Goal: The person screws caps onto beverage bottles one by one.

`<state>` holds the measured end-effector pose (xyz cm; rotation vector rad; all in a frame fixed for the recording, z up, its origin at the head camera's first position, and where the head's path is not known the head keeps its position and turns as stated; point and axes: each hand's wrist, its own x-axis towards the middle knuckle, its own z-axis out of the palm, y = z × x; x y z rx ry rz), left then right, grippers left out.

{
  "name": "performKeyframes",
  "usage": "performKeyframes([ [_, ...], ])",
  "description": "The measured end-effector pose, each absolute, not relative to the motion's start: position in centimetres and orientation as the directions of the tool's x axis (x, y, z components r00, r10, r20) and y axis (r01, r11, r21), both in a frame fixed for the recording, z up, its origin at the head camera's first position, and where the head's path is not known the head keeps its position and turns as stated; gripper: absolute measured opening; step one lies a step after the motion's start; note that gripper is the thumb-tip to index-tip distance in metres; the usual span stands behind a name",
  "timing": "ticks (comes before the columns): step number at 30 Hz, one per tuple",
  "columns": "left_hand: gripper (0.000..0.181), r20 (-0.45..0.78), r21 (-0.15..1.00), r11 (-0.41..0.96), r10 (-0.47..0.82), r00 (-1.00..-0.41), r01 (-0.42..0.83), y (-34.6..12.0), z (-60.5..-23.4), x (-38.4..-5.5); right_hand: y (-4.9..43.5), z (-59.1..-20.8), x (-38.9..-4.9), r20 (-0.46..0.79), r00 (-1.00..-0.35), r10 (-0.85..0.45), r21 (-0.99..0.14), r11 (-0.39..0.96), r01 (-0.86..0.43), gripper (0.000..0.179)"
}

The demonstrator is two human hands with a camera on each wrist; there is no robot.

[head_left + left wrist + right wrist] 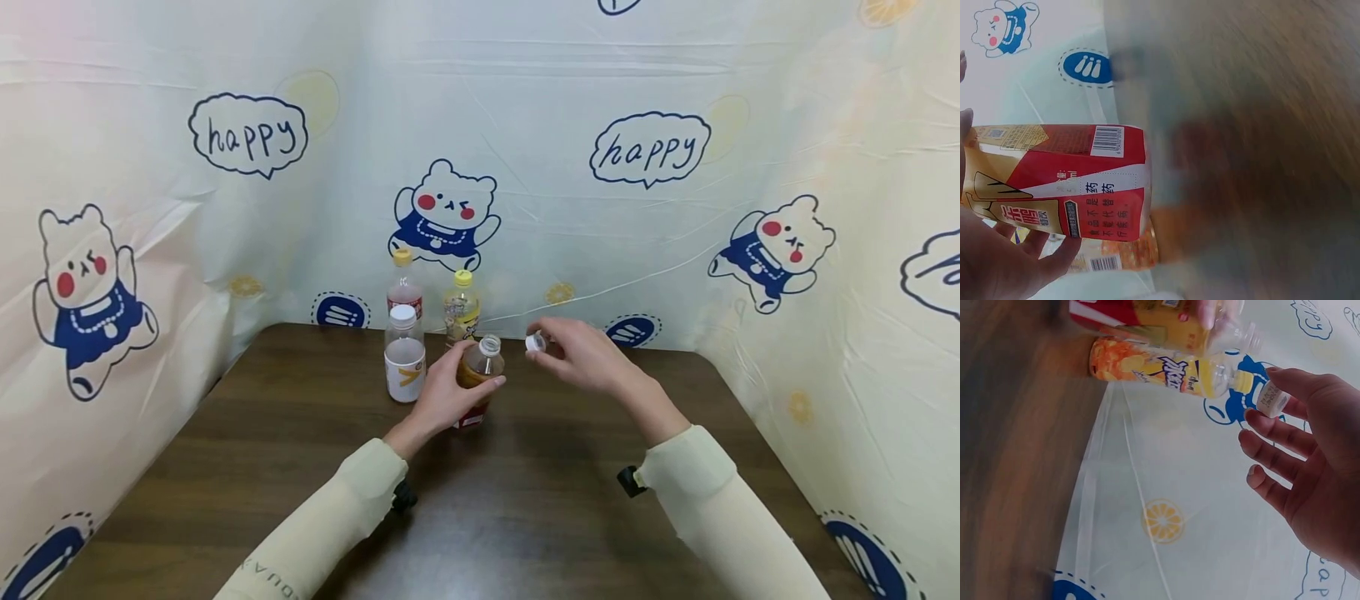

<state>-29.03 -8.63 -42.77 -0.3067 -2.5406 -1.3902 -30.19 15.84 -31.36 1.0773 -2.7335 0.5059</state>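
My left hand [448, 390] grips a bottle [491, 364] with a red and gold label [1066, 181]. Its mouth is uncapped, and it stands about upright; whether its base touches the table I cannot tell. To the right of that bottle's neck, my right hand [585, 354] pinches a white cap [535, 342] between thumb and index finger. In the right wrist view, small print shows on the cap [1272, 400], while the other fingers [1270, 454] are spread loosely. The left wrist view shows my left hand [1004, 262] wrapped around the bottle's upper part.
A white-capped bottle [405, 362] stands just left of my left hand. Behind are a bottle with a yellow-orange cap [405, 287] and a yellow-capped bottle [461, 304], partly hidden. The brown table [525, 517] meets a printed curtain [540, 100] at the back and sides.
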Motion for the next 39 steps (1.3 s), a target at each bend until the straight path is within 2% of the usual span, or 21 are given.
performKeyframes([
  [7,0.07,0.287,0.805,0.515,0.093,-0.953,0.293,-7.3,-42.8,-29.2,15.0,-30.8,-30.6,0.255,-0.728,-0.636,-0.287,0.669,-0.685,0.032],
  [14,0.069,0.324,0.783,0.515,0.14,-0.936,0.349,-6.3,-43.2,-29.4,14.4,-30.7,-30.9,0.223,-0.741,-0.633,-0.323,0.669,-0.669,0.029],
  [21,0.071,0.315,0.778,0.518,0.17,-0.934,0.356,-5.8,-43.5,-29.5,14.3,-31.3,-31.3,0.206,-0.716,-0.667,-0.318,0.647,-0.693,0.029],
  [29,0.074,0.29,0.79,0.507,0.189,-0.938,0.346,-5.8,-43.5,-29.3,14.1,-31.7,-31.3,0.178,-0.724,-0.667,-0.309,0.66,-0.684,0.028],
  [39,0.059,0.252,0.823,0.47,0.202,-0.946,0.32,-5.6,-43.5,-29.5,14.0,-31.1,-31.3,0.159,-0.713,-0.683,-0.273,0.663,-0.697,0.028],
])
